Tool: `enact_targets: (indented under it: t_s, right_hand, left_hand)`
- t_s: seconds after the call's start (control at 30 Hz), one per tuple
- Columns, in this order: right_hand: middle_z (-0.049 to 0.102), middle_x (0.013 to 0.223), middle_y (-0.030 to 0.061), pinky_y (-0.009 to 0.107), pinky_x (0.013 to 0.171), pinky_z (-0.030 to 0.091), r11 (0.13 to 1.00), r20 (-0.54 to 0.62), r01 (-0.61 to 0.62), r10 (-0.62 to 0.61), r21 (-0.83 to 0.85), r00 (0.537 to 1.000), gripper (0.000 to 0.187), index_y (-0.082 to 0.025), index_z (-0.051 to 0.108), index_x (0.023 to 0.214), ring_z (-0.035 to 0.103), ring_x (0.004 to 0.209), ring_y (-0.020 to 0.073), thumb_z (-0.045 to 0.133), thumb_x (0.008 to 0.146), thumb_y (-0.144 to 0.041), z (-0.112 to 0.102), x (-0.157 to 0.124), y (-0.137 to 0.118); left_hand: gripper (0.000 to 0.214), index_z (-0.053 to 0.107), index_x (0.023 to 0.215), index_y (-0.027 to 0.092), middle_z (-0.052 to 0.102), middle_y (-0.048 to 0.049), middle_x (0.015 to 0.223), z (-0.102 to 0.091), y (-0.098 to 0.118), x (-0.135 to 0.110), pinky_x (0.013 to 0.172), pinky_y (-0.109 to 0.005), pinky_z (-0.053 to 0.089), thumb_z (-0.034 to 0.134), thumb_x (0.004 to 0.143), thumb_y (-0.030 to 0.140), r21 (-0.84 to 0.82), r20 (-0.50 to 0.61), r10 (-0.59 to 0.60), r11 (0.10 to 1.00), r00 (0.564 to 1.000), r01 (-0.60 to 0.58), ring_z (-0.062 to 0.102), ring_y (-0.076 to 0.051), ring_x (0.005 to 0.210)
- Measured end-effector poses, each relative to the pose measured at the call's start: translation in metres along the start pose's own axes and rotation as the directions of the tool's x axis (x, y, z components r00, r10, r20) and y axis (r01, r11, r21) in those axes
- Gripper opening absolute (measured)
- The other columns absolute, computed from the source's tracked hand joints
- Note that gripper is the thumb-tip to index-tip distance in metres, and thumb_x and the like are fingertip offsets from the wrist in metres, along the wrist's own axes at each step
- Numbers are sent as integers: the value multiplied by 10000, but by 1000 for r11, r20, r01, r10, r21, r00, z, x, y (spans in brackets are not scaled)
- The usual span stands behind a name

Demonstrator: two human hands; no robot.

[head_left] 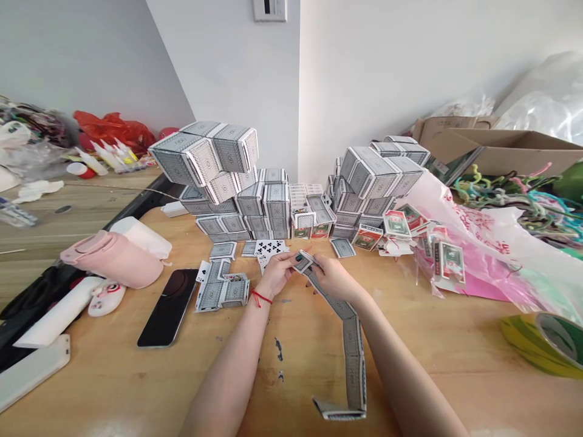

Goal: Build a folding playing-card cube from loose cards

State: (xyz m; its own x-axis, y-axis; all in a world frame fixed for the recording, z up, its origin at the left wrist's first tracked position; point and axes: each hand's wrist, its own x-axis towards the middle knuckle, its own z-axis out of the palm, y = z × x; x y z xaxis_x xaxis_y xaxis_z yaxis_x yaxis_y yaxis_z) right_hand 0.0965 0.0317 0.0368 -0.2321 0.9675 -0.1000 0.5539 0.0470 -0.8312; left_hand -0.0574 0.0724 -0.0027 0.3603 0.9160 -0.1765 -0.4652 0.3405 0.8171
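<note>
My left hand (276,273) and my right hand (332,276) meet above the wooden table (136,388), both pinching the top end of a long strip of joined grey-backed playing cards (352,346). The strip hangs down toward me and folds over at its lower end on the tabletop. Just left of my hands lies a face-up club card (268,249), and a small card assembly (221,290) sits further left. Behind them rise two large constructions of interlocked grey-backed cards (228,182) (371,182). Red-and-green card boxes (396,224) stand to the right.
A black smartphone (168,306) and a pink bottle (113,258) lie at left. A pink-and-white plastic bag (483,243) spreads at right, with a yellow-green tape roll (542,343) nearby. A cardboard box (501,152) and tangled pipe cleaners (514,194) sit beyond.
</note>
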Motion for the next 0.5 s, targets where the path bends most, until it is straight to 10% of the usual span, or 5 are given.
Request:
enact_targets:
  t_s: [0.5]
  right_hand:
    - [640, 597, 15, 179, 425, 430, 1000, 5, -28, 28, 3, 1000, 203, -191, 477, 719, 598, 457, 116, 357, 871, -253, 6, 4, -1]
  left_hand:
    - [199, 633, 666, 112, 619, -24, 688, 5, -5, 1, 614, -220, 392, 707, 646, 295, -77, 19, 19, 997, 1000, -18, 532, -96, 633]
